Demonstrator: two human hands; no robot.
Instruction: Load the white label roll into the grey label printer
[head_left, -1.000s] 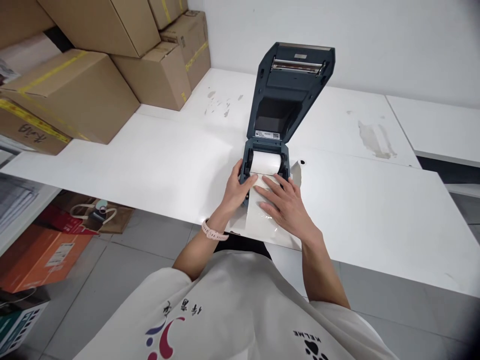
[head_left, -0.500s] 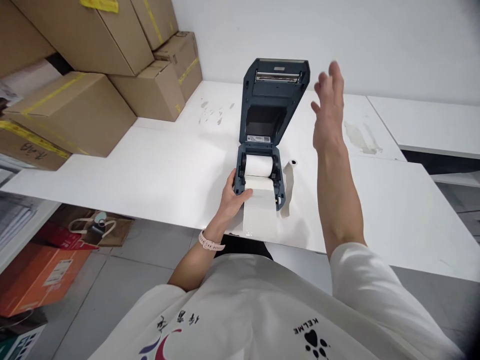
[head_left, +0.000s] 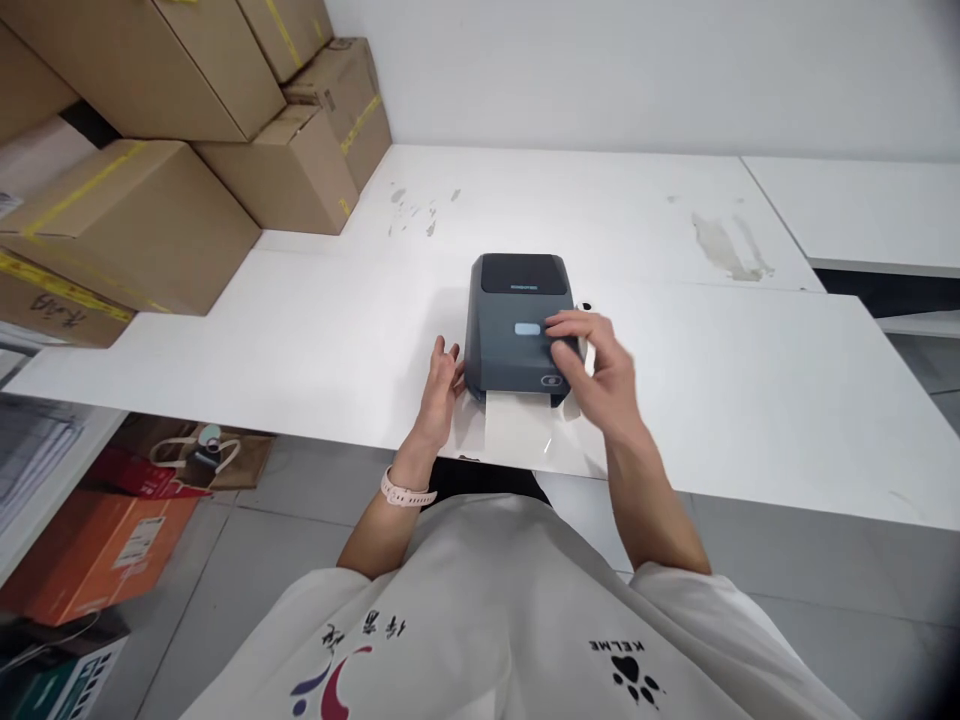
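A dark grey-blue label printer (head_left: 502, 350) stands on the white table with its lid down. White label paper (head_left: 517, 425) sticks out of its front slot toward the table's edge. My right hand (head_left: 600, 370) rests over the lid's right side, fingers spread and slightly bent, holding nothing. Beside the printer's left wall is my left hand (head_left: 439, 395), fingers apart; some fingertips are at or near the casing, and contact is hard to tell. Partly behind my right hand lies a small roll of paper strip (head_left: 587, 308), most of it hidden.
Stacked cardboard boxes (head_left: 142, 220) with yellow tape fill the table's left end. The white table (head_left: 720, 400) has worn patches on its surface and meets a white wall at the back. On the floor at left sit an orange box (head_left: 97, 550) and a paper bag (head_left: 247, 460).
The printer's lid has swung from raised to down, covering the paper roll inside. My right hand has come down from the air onto the lid. My left hand has let go of the label paper.
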